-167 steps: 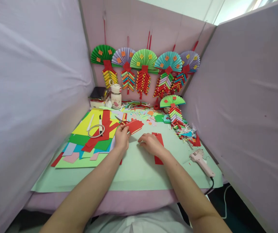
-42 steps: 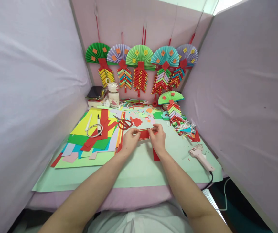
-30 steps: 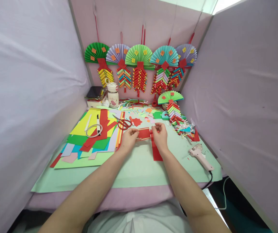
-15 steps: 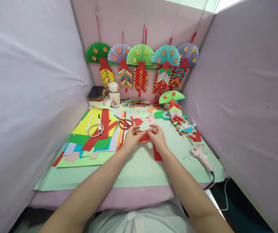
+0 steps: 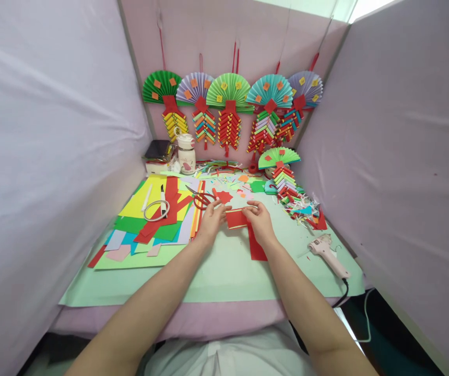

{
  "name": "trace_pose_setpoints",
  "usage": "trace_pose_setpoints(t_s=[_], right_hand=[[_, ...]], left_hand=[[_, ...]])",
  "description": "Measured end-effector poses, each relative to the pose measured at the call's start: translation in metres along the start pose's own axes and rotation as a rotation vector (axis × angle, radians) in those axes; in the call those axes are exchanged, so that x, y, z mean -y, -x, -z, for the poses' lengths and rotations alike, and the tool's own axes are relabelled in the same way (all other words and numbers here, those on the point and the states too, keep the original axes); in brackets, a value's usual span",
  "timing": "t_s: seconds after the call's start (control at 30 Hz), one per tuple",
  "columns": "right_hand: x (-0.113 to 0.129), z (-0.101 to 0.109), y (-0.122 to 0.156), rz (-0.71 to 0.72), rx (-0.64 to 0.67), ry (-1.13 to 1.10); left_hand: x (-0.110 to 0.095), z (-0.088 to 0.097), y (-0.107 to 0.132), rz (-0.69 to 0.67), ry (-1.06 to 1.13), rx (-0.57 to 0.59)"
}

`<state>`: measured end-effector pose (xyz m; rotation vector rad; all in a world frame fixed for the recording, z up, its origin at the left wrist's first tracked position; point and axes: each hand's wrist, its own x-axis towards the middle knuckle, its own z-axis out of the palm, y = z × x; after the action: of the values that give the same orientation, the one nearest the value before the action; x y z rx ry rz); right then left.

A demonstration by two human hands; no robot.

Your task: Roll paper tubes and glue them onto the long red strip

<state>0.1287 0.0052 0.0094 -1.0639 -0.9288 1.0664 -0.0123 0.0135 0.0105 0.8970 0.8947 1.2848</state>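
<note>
Between my two hands is a small rectangle of red paper (image 5: 236, 219) with thin yellow strips along its upper and lower edges, just above the table. My right hand (image 5: 261, 222) pinches its right end between thumb and fingers. At the left end, my left hand (image 5: 210, 225) has its fingertips closed at the paper's edge. A larger piece of plain red paper (image 5: 257, 248) lies flat below my right hand and is partly covered by it. Red-handled scissors (image 5: 203, 200) rest just beyond my left hand, beside a torn-edged red scrap (image 5: 223, 197).
Coloured sheets (image 5: 130, 258) spread over the left, with a silver ring (image 5: 156, 211) and a cutter knife (image 5: 163, 196) on top. A glue gun (image 5: 328, 256) lies at right, its cord running off the edge. Paper scraps (image 5: 305, 210), a bottle (image 5: 186, 155) and fan ornaments (image 5: 230, 91) stand behind.
My hands have moved apart from the paper's upper middle to its two ends. More of the red face and the yellow strips now shows. The view has shifted slightly.
</note>
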Motion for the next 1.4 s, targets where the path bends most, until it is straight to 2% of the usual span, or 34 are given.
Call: trace_pose_setpoints(t_s=[0.1, 0.17, 0.27, 0.47, 0.6, 0.9, 0.97, 1.1, 1.17, 1.23, 1.33, 1.4], right_hand=[[-0.002, -0.001, 0.002, 0.001, 0.063, -0.010], [-0.003, -0.001, 0.002, 0.025, 0.097, 0.009], [-0.004, 0.001, 0.001, 0.125, 0.078, 0.108], [-0.003, 0.006, 0.001, 0.441, 0.046, 0.546], [-0.003, 0.006, 0.003, 0.506, 0.041, 0.673], [-0.009, 0.005, 0.001, 0.456, -0.034, 0.755], [-0.012, 0.003, -0.001, 0.378, -0.055, 0.690], [-0.017, 0.003, -0.005, 0.110, -0.082, 0.421], [-0.013, 0.009, -0.011, 0.019, -0.128, 0.306], [-0.002, 0.022, -0.020, 0.027, -0.184, 0.270], [0.027, 0.055, -0.042, 0.196, -0.286, 0.382], [0.048, 0.087, -0.059, 0.294, -0.420, 0.596]], left_hand=[[0.003, 0.001, 0.000, 0.060, -0.105, 0.092], [0.006, 0.004, -0.001, 0.038, -0.175, 0.102], [0.009, 0.007, -0.004, -0.067, -0.290, 0.031], [0.004, 0.007, 0.002, -0.299, -0.521, -0.020], [0.000, 0.003, 0.011, -0.370, -0.597, -0.018], [0.001, 0.002, 0.015, -0.434, -0.712, 0.052], [0.002, 0.002, 0.015, -0.431, -0.729, 0.065], [0.002, 0.000, 0.016, -0.396, -0.668, 0.039], [0.001, 0.001, 0.015, -0.399, -0.655, 0.014], [0.000, 0.004, 0.011, -0.376, -0.674, -0.019], [0.002, 0.008, 0.003, -0.183, -0.590, -0.013], [0.004, 0.010, -0.002, -0.029, -0.399, 0.031]])
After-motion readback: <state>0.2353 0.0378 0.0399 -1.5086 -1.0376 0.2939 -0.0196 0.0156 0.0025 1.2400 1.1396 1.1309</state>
